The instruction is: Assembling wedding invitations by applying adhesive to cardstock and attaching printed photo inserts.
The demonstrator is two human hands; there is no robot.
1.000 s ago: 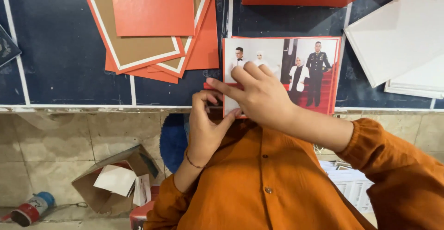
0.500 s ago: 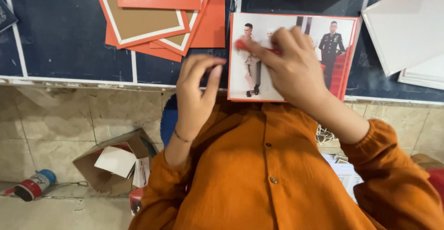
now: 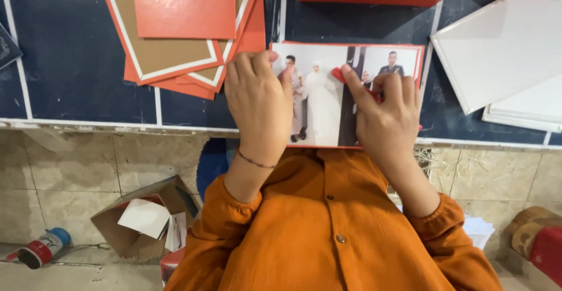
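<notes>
Head view: the left hand (image 3: 257, 101) lies flat, fingers spread, on the photo page (image 3: 319, 101). The right hand (image 3: 386, 118) pinches a red piece (image 3: 339, 74) beside it. Pressing appears underway; red cards (image 3: 175, 28) beyond the left hand await.

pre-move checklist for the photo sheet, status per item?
1. Left hand flat on the photo sheet: ok.
2. Right hand on the sheet's right half, index finger out: ok.
3. Small red piece at the right fingertips, grip secure: cannot tell.
4. Sheet fully on the table: not ok, its near edge sits at the table edge.
5. Sheet clear of the red card stack: cannot tell, they meet at the sheet's left corner.
6. White boards apart from the sheet: ok.
</notes>
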